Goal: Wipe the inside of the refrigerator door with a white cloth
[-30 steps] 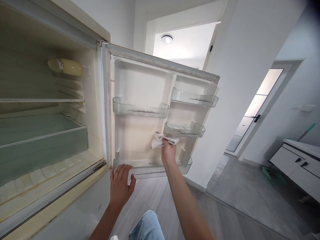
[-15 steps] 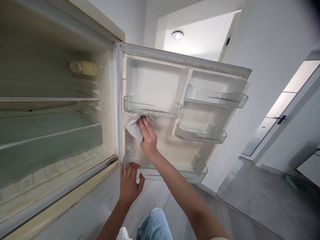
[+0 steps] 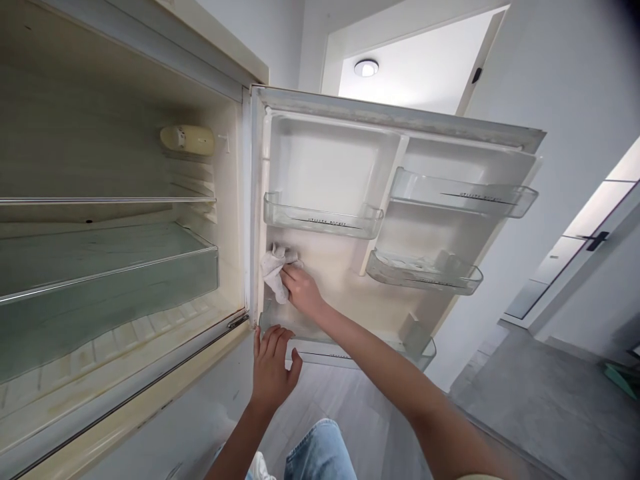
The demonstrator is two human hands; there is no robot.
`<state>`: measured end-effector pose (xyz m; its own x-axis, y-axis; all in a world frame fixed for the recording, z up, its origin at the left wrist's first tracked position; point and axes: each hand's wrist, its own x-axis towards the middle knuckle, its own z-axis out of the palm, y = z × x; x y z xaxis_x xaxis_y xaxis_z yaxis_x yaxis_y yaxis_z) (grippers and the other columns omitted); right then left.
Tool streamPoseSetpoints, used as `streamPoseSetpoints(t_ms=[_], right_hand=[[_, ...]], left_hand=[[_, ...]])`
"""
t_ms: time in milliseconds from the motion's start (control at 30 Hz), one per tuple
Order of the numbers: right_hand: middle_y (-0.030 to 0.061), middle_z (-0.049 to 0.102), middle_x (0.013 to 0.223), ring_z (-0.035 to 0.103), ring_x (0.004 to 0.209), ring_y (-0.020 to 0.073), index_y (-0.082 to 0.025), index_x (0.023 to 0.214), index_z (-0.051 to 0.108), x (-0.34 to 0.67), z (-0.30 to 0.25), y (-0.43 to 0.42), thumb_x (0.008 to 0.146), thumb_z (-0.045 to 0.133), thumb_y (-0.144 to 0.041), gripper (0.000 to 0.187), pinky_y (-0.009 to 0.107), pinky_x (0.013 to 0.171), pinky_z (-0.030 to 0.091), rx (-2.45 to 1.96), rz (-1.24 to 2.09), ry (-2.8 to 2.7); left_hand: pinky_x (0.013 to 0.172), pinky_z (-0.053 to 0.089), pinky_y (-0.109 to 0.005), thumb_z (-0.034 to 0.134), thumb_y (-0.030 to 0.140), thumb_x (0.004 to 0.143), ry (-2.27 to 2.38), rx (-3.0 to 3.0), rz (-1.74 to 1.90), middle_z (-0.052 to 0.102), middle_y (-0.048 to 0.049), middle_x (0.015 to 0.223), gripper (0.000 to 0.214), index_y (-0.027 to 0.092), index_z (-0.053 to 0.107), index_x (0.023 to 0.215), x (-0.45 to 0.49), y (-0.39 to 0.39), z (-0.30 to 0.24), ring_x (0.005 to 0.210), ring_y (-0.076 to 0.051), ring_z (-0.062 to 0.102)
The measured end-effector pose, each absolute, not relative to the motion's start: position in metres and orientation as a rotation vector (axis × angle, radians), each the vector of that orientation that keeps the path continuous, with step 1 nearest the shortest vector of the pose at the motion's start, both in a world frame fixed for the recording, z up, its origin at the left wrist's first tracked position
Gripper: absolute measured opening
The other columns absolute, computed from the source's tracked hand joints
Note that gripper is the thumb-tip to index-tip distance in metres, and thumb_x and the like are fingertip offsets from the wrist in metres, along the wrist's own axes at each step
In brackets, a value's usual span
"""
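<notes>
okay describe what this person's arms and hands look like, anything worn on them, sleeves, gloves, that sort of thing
Both arms are bare from wrist to as far up as the view shows: no sleeves, gloves, watch or bracelets. The left hand and right hand show no rings that can be made out. Fingernails look short and plain. Light blue jeans and a white shoe show below.

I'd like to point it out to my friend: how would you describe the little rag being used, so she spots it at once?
Find the open fridge door with its clear plastic shelves. Just under the upper left shelf, near the hinge edge, the right hand presses a crumpled white cloth against the door's inner panel. It is the only soft, wrinkled thing there; everything around it is hard plastic.
</notes>
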<state>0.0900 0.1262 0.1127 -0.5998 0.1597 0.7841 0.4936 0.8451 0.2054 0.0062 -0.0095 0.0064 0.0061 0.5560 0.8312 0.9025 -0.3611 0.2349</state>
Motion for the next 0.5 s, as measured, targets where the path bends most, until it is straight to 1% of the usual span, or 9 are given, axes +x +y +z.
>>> streamPoseSetpoints(t_ms=[100, 200, 267, 400, 500], right_hand=[[0.0136, 0.063, 0.118, 0.056, 0.109, 0.0215, -0.013, 0.126, 0.056, 0.114, 0.106, 0.129, 0.096, 0.036, -0.016, 0.036, 0.036, 0.087, 0.05, -0.289, -0.758, -2.421], [0.0125, 0.062, 0.12, 0.052, 0.114, 0.0211, -0.013, 0.131, 0.051, 0.134, 0.1, 0.131, 0.095, 0.04, -0.015, 0.038, 0.035, 0.086, 0.048, -0.12, -0.956, -2.59], [0.0122, 0.06, 0.124, 0.05, 0.117, 0.0208, -0.012, 0.132, 0.049, 0.14, 0.102, 0.132, 0.094, 0.041, -0.014, 0.039, 0.035, 0.087, 0.047, -0.114, -1.021, -2.612], [0.0121, 0.055, 0.133, 0.046, 0.123, 0.0237, -0.014, 0.136, 0.046, 0.14, 0.137, 0.128, 0.093, 0.037, -0.011, 0.044, 0.04, 0.095, 0.042, -0.404, -1.05, -2.442], [0.0107, 0.057, 0.129, 0.045, 0.122, 0.0255, -0.019, 0.142, 0.04, 0.136, 0.174, 0.123, 0.093, 0.033, -0.01, 0.051, 0.043, 0.098, 0.039, -0.684, -0.97, -2.272]], left_hand=[[0.116, 0.018, -0.048, 0.052, 0.013, 0.08, -1.497, -1.938, -1.284, 0.063, -0.0051, 0.103, 0.028, 0.02, 0.051, 0.106, 0.004, -0.01, 0.008, 0.112, -0.022, 0.052], [0.116, 0.018, -0.047, 0.052, 0.012, 0.08, -1.483, -1.954, -1.276, 0.064, -0.0045, 0.103, 0.028, 0.02, 0.051, 0.107, 0.002, -0.011, 0.009, 0.111, -0.021, 0.053], [0.116, 0.019, -0.048, 0.051, 0.012, 0.08, -1.485, -1.956, -1.277, 0.064, -0.0042, 0.103, 0.028, 0.02, 0.051, 0.107, 0.001, -0.012, 0.01, 0.111, -0.021, 0.054], [0.115, 0.021, -0.049, 0.051, 0.013, 0.08, -1.497, -1.951, -1.271, 0.065, -0.0045, 0.103, 0.028, 0.021, 0.051, 0.107, 0.002, -0.014, 0.009, 0.111, -0.022, 0.055], [0.115, 0.021, -0.049, 0.05, 0.012, 0.081, -1.486, -1.956, -1.259, 0.066, -0.0043, 0.103, 0.029, 0.021, 0.051, 0.108, 0.002, -0.016, 0.01, 0.112, -0.022, 0.055]])
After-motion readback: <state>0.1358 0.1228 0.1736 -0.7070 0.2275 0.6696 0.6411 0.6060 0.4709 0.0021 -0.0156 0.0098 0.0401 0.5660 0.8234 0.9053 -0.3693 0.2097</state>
